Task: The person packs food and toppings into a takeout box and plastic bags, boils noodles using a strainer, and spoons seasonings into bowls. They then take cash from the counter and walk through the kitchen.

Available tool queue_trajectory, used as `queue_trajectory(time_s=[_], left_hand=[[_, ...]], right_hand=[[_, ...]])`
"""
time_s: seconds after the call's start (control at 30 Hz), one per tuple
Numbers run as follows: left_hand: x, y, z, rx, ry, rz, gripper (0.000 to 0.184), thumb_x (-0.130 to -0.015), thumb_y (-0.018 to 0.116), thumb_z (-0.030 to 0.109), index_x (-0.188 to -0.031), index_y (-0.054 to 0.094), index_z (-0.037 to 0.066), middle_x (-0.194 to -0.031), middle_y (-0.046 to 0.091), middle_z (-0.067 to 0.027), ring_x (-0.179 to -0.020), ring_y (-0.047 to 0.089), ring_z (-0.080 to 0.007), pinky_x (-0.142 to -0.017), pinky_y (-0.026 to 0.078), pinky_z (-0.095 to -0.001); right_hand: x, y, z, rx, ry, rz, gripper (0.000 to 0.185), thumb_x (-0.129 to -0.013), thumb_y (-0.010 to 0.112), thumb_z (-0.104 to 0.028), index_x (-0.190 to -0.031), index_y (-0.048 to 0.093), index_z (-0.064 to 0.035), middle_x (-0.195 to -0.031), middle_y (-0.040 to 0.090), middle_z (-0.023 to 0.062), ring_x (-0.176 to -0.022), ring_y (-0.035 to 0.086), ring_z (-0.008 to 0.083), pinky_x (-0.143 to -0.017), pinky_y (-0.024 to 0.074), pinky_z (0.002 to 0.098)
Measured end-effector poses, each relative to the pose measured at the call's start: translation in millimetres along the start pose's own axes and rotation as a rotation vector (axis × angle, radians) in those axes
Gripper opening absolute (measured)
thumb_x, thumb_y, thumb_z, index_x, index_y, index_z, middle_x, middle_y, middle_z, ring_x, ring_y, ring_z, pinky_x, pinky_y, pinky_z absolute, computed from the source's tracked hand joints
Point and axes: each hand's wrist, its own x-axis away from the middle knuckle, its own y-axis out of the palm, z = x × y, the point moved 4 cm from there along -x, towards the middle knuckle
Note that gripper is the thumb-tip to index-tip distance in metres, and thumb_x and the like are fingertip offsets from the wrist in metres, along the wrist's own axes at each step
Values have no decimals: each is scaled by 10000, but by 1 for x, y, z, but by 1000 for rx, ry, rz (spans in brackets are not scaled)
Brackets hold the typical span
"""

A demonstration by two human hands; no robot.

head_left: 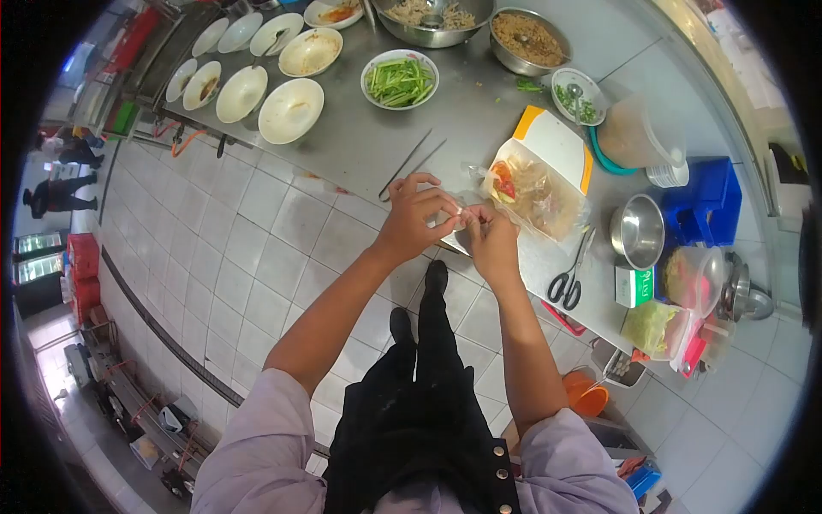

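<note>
Near the edge of the metal counter (351, 128), my left hand (415, 216) and my right hand (490, 238) meet at the fingertips. Both pinch something small and pale between them, too small to make out. Just behind my right hand lies an open takeaway box (548, 163) with a white and orange lid. Bagged food (533, 199) with red and yellow pieces rests in it. Metal tongs (413, 164) lie on the counter just beyond my left hand. Black-handled scissors (569, 287) lie to the right of my right hand.
Several white bowls (291, 111) stand at the back left, beside a bowl of cut greens (400, 81). Metal bowls (529, 41) of food stand at the back. To the right are a steel bowl (638, 231), blue bins (702, 201) and a green-white box (634, 287). People (64, 193) stand far left.
</note>
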Motion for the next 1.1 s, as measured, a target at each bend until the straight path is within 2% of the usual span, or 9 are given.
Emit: queue_trajectory(time_s=[0.07,0.27,0.37,0.4,0.5,0.67,0.9,1.0,1.1], left_hand=[[-4,1,1,7,22,-11,119,-814,840,224,-900,760,208,-1045,760,116,-1268,558,-209,-1109,272,-465],[-6,6,1,-47,-25,6,146,-793,844,190,-885,729,193,-1046,750,110,-1223,573,-203,-1094,279,-465],[-2,9,-4,-19,-109,68,164,-784,848,184,-871,710,184,-1054,745,105,-1210,561,-205,-1082,285,-461],[-3,9,-6,-33,-118,87,165,-781,850,185,-883,719,185,-1058,735,100,-1210,555,-206,-1078,286,-460],[-2,8,-5,-63,-153,139,178,-782,856,190,-923,748,187,-1072,703,83,-1215,537,-207,-1069,290,-459],[-1,2,-6,-85,-167,114,199,-817,858,200,-1002,788,188,-1087,644,61,-1182,554,-186,-1047,304,-449],[-2,-9,-11,-122,-67,35,165,-845,840,174,-998,779,167,-996,691,45,-1013,637,-161,-998,347,-407],[-8,-7,-8,-141,-5,51,162,-855,835,182,-997,762,157,-980,701,39,-1015,640,-171,-1003,350,-402],[-11,0,-7,-158,27,33,158,-866,829,190,-990,741,150,-987,701,33,-1022,638,-177,-1009,352,-403]], right_hand=[[0,-1,0,7,0,-6,173,-1039,667,-204,-1042,794,-87,-883,765,88,-905,660,298,-953,367,464],[-13,-18,-3,-99,-28,-135,125,-979,725,-106,-1078,776,-50,-960,765,107,-999,692,320,-934,478,443],[-20,-29,-27,9,-216,-9,145,-941,755,-69,-1079,784,-37,-1012,769,104,-1038,700,323,-914,526,424],[-25,-27,-29,-1,-380,-19,201,-934,759,-73,-1131,792,-56,-1050,772,98,-1006,690,319,-904,526,418],[-36,-24,-20,46,-426,-133,245,-941,755,-78,-1183,786,-62,-1092,772,104,-969,679,319,-899,526,419],[-47,-17,-15,-39,-374,-245,261,-949,754,-104,-1205,777,-59,-1051,751,114,-961,669,324,-885,528,420],[-48,-12,-16,-82,-348,-273,219,-957,755,-112,-1160,777,-35,-1013,738,143,-952,682,346,-868,538,428],[-41,-13,-15,-106,-220,-233,181,-959,746,-100,-1117,783,-21,-955,735,162,-931,689,358,-859,542,438],[-35,-13,-15,-20,-238,-78,153,-956,740,-90,-1078,786,-11,-902,745,162,-912,708,352,-848,545,449]])
